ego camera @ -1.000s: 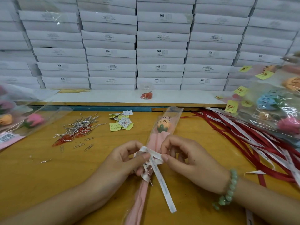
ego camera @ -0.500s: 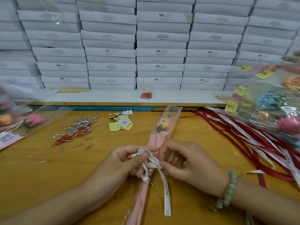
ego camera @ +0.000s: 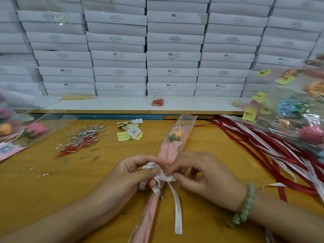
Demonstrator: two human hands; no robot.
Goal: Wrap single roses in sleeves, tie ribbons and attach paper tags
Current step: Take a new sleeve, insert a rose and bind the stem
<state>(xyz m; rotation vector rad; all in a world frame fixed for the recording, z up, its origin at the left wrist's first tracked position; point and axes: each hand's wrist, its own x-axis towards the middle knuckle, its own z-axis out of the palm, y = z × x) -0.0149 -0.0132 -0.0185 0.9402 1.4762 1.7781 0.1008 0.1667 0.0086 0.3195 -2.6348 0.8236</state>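
Head view: both hands, left (ego camera: 130,174) and right (ego camera: 201,174), pinch the ribbon (ego camera: 162,176). It crosses the sleeve (ego camera: 168,151), between them.

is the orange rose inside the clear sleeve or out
Inside: the orange rose shows through the clear printed sleeve, which extends past it.

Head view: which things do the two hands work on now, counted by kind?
Orange rose: 1
Clear plastic sleeve lined with pink paper: 1
White printed ribbon, pinched by left hand and right hand: 1
Total: 3
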